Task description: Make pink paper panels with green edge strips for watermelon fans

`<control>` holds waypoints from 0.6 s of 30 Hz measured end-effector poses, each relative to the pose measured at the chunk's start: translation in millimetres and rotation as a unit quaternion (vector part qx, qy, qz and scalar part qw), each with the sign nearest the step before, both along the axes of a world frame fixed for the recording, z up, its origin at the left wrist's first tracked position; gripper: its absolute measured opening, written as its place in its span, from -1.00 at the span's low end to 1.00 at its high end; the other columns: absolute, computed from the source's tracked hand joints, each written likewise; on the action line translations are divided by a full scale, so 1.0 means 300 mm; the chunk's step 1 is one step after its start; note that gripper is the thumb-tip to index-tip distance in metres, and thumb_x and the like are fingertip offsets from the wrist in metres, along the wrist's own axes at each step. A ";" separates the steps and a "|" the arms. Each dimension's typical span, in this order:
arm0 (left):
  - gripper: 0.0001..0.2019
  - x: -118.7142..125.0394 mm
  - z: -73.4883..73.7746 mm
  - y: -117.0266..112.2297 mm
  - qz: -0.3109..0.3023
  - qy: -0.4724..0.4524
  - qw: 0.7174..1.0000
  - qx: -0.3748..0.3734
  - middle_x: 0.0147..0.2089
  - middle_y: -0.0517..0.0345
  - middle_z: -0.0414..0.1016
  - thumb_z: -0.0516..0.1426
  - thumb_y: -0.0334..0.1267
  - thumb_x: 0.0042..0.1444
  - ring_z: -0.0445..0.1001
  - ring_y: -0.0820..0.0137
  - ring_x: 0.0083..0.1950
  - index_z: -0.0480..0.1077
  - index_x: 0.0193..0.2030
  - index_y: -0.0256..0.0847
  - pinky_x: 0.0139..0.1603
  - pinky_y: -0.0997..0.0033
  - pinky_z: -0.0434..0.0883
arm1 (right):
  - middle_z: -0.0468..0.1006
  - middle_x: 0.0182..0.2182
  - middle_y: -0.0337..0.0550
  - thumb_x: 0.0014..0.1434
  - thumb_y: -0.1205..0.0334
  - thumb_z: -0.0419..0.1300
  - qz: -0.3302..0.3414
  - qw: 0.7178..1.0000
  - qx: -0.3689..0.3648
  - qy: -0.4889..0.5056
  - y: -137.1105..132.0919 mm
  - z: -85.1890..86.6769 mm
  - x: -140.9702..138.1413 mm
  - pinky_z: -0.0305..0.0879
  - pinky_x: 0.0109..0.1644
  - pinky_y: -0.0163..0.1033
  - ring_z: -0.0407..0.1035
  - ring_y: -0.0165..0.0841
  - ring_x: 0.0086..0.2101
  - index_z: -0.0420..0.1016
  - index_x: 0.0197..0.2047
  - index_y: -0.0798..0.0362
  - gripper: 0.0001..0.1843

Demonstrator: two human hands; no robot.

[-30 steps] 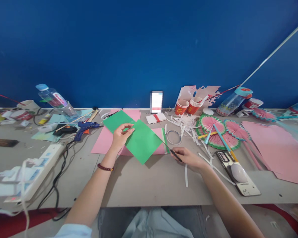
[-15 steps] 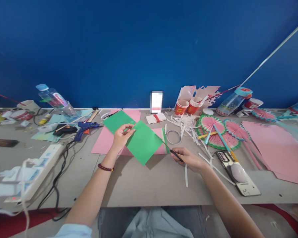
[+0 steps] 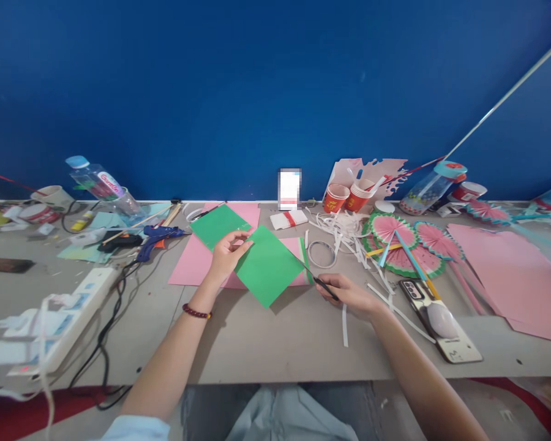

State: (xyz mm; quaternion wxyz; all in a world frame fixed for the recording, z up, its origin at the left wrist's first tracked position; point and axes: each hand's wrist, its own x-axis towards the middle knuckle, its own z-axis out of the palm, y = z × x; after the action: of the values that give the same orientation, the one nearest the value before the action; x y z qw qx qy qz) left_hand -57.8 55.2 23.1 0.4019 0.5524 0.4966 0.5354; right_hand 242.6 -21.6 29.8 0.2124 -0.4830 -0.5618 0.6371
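Note:
My left hand [image 3: 227,254] pinches the left corner of a green paper sheet [image 3: 269,266], holding it tilted just above the table. My right hand [image 3: 346,294] is closed around dark scissors [image 3: 319,280], whose blades point up and left at the sheet's right edge. Under the sheet lies pink paper [image 3: 190,260], with a second green sheet [image 3: 215,223] behind my left hand. A thin green strip [image 3: 306,260] lies beside the scissors' blades.
A blue glue gun [image 3: 158,236], cables and a power strip [image 3: 62,312] lie on the left. Red paper cups [image 3: 346,197], white paper strips, watermelon paper fans [image 3: 401,242], a phone [image 3: 441,318] and large pink sheets [image 3: 509,272] lie on the right. A blue wall stands behind the table.
My left hand has shifted the green sheet slightly to the right. The right hand with the scissors has stayed almost still.

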 end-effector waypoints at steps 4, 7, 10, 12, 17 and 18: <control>-0.63 0.009 0.005 -0.005 0.003 -0.005 1.000 -0.014 -0.23 0.10 0.52 0.32 -0.03 -0.17 0.42 0.48 -0.41 0.48 -0.26 -0.22 -0.42 0.54 0.36 | 0.03 -0.60 -0.41 0.04 -0.27 0.19 0.004 1.000 0.002 0.003 0.001 -0.001 -0.002 -0.23 -0.53 -0.32 -0.11 -0.55 -0.58 0.11 -0.50 0.03 -0.45; -0.62 0.015 0.008 -0.011 0.003 -0.005 1.000 -0.029 -0.27 0.12 0.50 0.32 -0.04 -0.18 0.38 0.52 -0.47 0.48 -0.25 -0.23 -0.49 0.56 0.32 | 0.03 -0.60 -0.42 0.04 -0.28 0.18 0.006 1.000 0.002 0.003 0.003 -0.003 -0.002 -0.23 -0.53 -0.32 -0.11 -0.55 -0.59 0.10 -0.49 0.03 -0.45; -0.63 0.018 0.007 -0.014 -0.003 -0.006 1.000 -0.025 -0.24 0.12 0.49 0.31 -0.04 -0.16 0.37 0.54 -0.47 0.49 -0.25 -0.23 -0.50 0.57 0.31 | 0.04 -0.60 -0.41 0.05 -0.28 0.18 0.011 1.000 0.002 0.000 0.003 -0.005 -0.002 -0.24 -0.53 -0.32 -0.10 -0.55 -0.58 0.11 -0.49 0.03 -0.45; -0.63 0.020 0.004 -0.015 -0.009 -0.003 1.000 -0.018 -0.22 0.11 0.48 0.31 -0.04 -0.14 0.38 0.54 -0.46 0.48 -0.25 -0.23 -0.49 0.57 0.32 | 0.03 -0.60 -0.41 0.05 -0.28 0.18 0.010 1.000 0.001 0.001 0.003 -0.004 -0.002 -0.24 -0.53 -0.32 -0.10 -0.55 -0.58 0.11 -0.49 0.03 -0.45; -0.62 0.027 0.008 -0.022 -0.021 0.002 0.999 -0.029 -0.20 0.10 0.49 0.31 -0.01 -0.14 0.41 0.51 -0.45 0.48 -0.24 -0.23 -0.49 0.56 0.33 | 0.03 -0.60 -0.41 0.03 -0.28 0.19 -0.001 1.000 -0.002 0.008 0.001 0.005 -0.008 -0.24 -0.53 -0.32 -0.11 -0.55 -0.59 0.11 -0.50 0.03 -0.44; -0.61 0.028 0.011 -0.024 -0.024 0.001 0.999 -0.031 -0.20 0.10 0.50 0.31 0.00 -0.14 0.41 0.50 -0.45 0.48 -0.24 -0.22 -0.49 0.56 0.33 | 0.03 -0.60 -0.41 0.03 -0.29 0.19 -0.003 1.000 -0.002 0.007 0.001 0.006 -0.008 -0.23 -0.53 -0.32 -0.11 -0.55 -0.59 0.11 -0.49 0.03 -0.44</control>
State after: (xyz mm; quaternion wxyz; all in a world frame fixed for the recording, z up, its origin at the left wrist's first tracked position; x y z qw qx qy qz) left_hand -49.3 48.0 26.2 0.4310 0.5519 0.5005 0.5091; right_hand 240.1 -21.4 31.5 0.2175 -0.4807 -0.5579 0.6406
